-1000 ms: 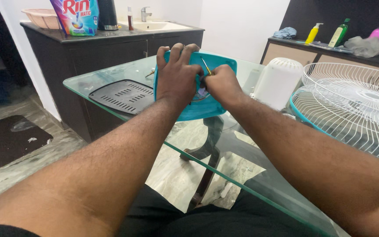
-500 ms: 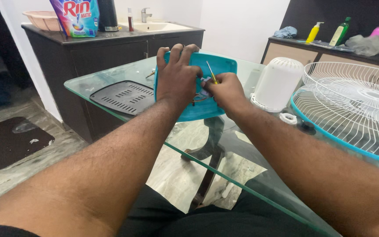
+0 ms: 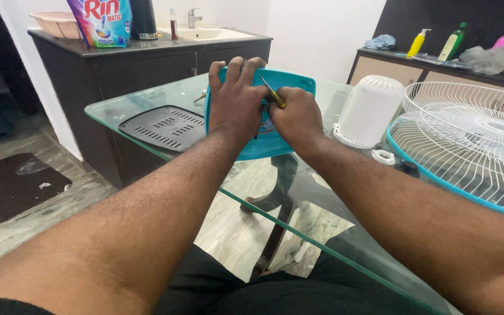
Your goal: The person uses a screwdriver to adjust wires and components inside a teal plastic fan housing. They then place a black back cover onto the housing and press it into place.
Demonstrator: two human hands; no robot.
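Observation:
A teal plastic fan base (image 3: 290, 81) rests tilted on the glass table (image 3: 164, 96). My left hand (image 3: 235, 99) grips its upper left part, fingers curled over the top edge. My right hand (image 3: 298, 119) is closed around a screwdriver (image 3: 273, 93) with a yellow-and-dark handle, its tip pointing down into the middle of the base, hidden under my fingers. The two hands touch each other over the base.
A dark slotted plate (image 3: 164, 125) lies left of the base. A white domed motor cover (image 3: 370, 111) stands to the right, beside a white wire fan grille with a teal rim (image 3: 468, 151). Small round parts (image 3: 384, 156) lie near it. A dark sink counter (image 3: 147, 64) stands behind.
My right hand has shifted slightly on the base and turned the screwdriver, whose handle now leans more to the upper left. The left hand keeps its grip.

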